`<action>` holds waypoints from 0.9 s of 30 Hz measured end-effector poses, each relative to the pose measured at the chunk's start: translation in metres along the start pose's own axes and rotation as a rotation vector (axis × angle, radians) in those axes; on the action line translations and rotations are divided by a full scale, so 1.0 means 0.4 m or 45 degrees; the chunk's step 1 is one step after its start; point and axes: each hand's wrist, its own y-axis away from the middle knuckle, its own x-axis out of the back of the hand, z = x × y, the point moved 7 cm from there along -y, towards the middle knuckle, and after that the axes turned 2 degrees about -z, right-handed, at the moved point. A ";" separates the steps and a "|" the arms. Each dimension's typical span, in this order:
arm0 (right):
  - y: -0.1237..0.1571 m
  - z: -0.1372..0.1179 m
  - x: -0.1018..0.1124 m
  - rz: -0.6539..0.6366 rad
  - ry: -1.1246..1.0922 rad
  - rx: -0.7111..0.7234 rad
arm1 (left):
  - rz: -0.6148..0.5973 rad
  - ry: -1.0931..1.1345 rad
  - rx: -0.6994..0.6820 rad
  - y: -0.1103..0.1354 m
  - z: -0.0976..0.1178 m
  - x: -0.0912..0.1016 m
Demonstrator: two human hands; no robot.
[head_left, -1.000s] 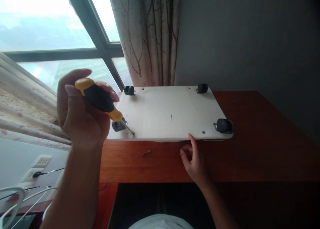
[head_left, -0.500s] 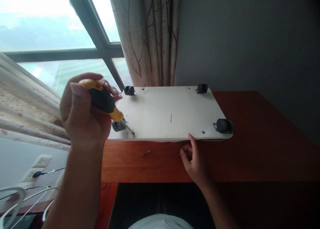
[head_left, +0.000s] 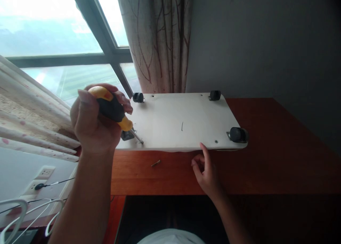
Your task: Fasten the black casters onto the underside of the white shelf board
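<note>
My left hand (head_left: pixel 96 125) is wrapped round a yellow and black screwdriver (head_left: pixel 113 109). Its tip rests on a screw at the near left corner of a white board (head_left: pixel 181 121), beside a black caster (head_left: pixel 127 134). The board lies flat on a red-brown desk (head_left: pixel 279 158) and carries casters at its far left (head_left: pixel 137 97), far right (head_left: pixel 214 95) and near right (head_left: pixel 238 134) corners. My right hand (head_left: pixel 205 171) rests on the desk with fingers curled. One finger points up and touches the board's near edge. A loose screw (head_left: pixel 156 163) lies on the desk between my hands.
A patterned curtain (head_left: pixel 160 37) hangs behind the board, with a window (head_left: pixel 53 30) to the left and a grey wall to the right. Wall sockets (head_left: pixel 44 173) with a plugged cable and white cables (head_left: pixel 23 208) are at lower left.
My left hand has shifted a little right and turned on the screwdriver handle, with the tip staying on the same screw. My right hand and the board have not moved.
</note>
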 end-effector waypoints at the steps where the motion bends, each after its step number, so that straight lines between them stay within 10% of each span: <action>1: 0.000 -0.001 0.000 0.003 0.000 0.007 | -0.003 -0.026 -0.017 0.000 0.000 0.000; 16: 0.002 -0.001 0.000 -0.001 0.000 -0.004 | 0.131 0.094 0.182 -0.012 -0.032 0.014; 27: 0.001 0.007 0.000 0.000 0.007 -0.013 | 0.088 -0.030 0.003 0.001 -0.016 0.019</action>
